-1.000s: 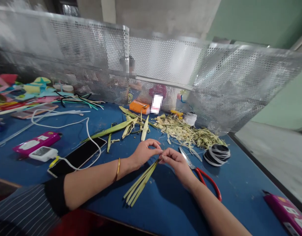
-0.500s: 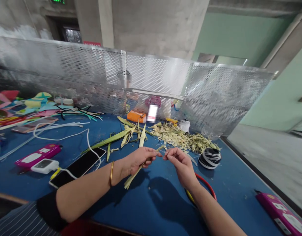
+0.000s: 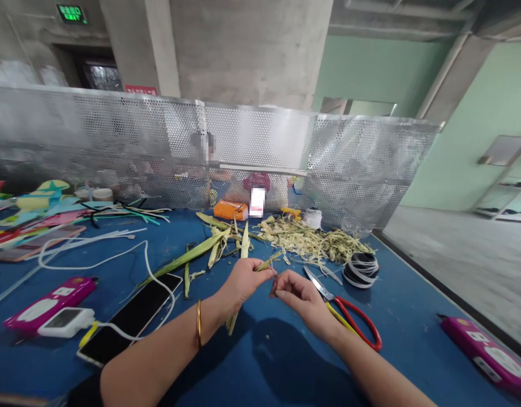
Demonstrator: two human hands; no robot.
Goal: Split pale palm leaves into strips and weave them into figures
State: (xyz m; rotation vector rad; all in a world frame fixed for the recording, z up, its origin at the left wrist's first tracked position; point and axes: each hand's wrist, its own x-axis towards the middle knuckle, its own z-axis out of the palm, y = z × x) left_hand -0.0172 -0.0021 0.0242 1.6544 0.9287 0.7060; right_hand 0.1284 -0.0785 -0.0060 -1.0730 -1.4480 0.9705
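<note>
My left hand (image 3: pixel 247 282) is closed around a small bundle of pale green leaf strips (image 3: pixel 268 262). One end pokes out above my thumb and the other hangs below the palm. Just right of it, my right hand (image 3: pixel 297 294) has its fingers curled and pressed together, fingertips close to the left ones. Whatever is in that pinch is too small to make out. Scissors (image 3: pixel 336 299) with red and yellow handles lie behind my right wrist, blades pointing up and left. Loose long green leaves (image 3: pixel 188 255) lie beyond my left hand.
A heap of shredded strips (image 3: pixel 306 237) spreads behind my hands, beside a black-and-white spool (image 3: pixel 361 269). To the left lie a phone (image 3: pixel 133 316), a white cable (image 3: pixel 147 257) and a pink power strip (image 3: pixel 52 305); another power strip (image 3: pixel 485 350) is at right. A perforated metal screen (image 3: pixel 260 141) borders the table.
The view has shifted, showing more of the scissors. My right hand has come closer to the left, and the bundle has turned in my left hand so its lower end hangs more steeply.
</note>
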